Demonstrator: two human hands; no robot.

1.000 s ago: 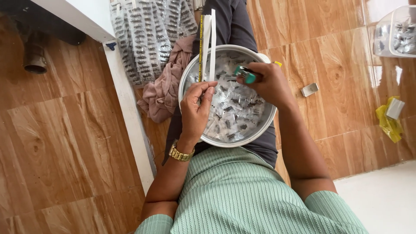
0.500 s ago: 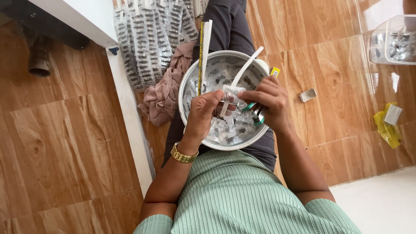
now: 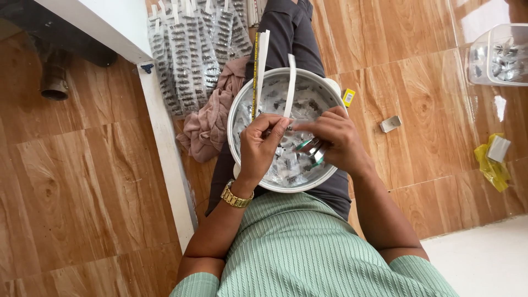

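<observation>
Over the bowl [image 3: 242,110], left hand [image 3: 258,146] pinches a small packet [image 3: 286,127]; right hand [image 3: 338,140], at three o'clock, clamps green pliers [image 3: 311,151]. Steady both before sealing.

One view only: head cam, looks nearly straight down over the person's chest onto the lap. Close range; round bowl [image 3: 286,132] on the lap sits mid-frame, both hands over it, wood-look floor [image 3: 82,165] filling both sides. No 2nd view, so no overlap.
</observation>
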